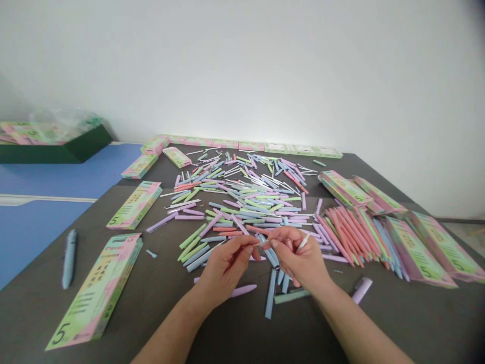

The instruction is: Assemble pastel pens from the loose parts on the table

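My left hand (227,268) is closed in a pinch over the front of the pen pile. Its fingertips almost meet those of my right hand (299,260), and whatever lies between them is too small to make out. A thin white stick, like a pen refill (303,241), pokes up from the curled fingers of my right hand; its other end is hidden. Under and around both hands lie loose pen parts, among them a blue barrel (270,296), a green barrel (291,297) and a purple piece (243,290).
Pastel pen barrels and white refills (271,183) spread across the dark table (235,336). Sorted pens (350,235) lie at right beside several printed boxes (420,247). More boxes (100,285) line the left and back. A green tray (76,146) stands far left.
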`<state>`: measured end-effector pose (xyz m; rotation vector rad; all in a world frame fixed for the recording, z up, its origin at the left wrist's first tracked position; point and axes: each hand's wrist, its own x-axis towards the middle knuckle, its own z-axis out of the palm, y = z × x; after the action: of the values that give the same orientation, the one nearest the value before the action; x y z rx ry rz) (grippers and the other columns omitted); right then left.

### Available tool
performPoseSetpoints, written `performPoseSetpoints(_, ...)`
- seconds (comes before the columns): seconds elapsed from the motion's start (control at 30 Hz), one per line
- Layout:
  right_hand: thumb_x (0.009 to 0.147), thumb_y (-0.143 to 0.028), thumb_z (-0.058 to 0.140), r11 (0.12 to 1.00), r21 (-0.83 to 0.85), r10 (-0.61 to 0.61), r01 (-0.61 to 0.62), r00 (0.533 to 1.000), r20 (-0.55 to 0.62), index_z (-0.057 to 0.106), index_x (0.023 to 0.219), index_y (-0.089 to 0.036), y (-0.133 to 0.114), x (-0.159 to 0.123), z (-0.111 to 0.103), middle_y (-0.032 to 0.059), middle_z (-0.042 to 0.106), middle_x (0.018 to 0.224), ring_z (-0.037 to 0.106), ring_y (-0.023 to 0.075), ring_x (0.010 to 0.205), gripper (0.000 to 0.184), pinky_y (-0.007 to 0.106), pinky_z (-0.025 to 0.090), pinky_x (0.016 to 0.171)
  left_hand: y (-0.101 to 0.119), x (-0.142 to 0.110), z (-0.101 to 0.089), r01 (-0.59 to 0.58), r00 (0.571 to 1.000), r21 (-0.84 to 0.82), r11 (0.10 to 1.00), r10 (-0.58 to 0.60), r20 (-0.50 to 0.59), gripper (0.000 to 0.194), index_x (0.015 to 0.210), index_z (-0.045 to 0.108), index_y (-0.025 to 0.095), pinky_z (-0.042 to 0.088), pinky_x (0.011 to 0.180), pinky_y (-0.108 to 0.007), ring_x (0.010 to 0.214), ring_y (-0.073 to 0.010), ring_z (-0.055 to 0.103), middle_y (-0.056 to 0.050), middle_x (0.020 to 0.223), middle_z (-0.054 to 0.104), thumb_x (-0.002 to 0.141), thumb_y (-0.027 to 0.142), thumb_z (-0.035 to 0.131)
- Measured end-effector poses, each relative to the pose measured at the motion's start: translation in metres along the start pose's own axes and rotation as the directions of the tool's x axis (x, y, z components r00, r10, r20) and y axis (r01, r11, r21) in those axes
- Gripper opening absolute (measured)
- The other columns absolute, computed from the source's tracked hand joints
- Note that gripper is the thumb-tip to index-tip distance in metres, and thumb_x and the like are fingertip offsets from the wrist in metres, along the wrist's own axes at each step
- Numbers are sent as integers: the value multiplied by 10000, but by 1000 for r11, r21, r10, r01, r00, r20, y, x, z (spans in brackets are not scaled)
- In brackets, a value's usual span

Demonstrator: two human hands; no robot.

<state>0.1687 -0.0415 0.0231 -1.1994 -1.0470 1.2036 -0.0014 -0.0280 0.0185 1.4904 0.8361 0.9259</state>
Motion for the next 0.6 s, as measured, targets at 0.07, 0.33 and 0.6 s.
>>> performPoseSetpoints(0.07,743,-419,690,1000,20,3,-3,1000,-6,620,812,-158,-3,-1,2,37,688,657,271,6,280,279,164,130,261,-1,0,0,4,1000,-4,1000,-4,-3,231,1062,603,181,318,443,-197,479,-64,409,-46,826,638,923,310,470)
performPoseSetpoints(0.33,756,-402,678,999,36,9,-10,1000,13,606,820,-168,-7,-4,4,33,702,655,283,14,271,253,167,139,267,0,-1,-1,10,1000,35,999,-10,9,247,1118,586,200,345,451,-189,497,-70,421,-56,869,648,924,305,474)
performPoseSetpoints(0.6,781,-349,661,998,-40,-43,44,999,34,605,832,-181,-5,-5,1,-82,485,434,247,28,278,184,173,153,298,2,-3,0,12,1000,60,998,-14,25,255,1133,570,198,317,444,-198,493,-71,417,-63,896,651,927,309,471)
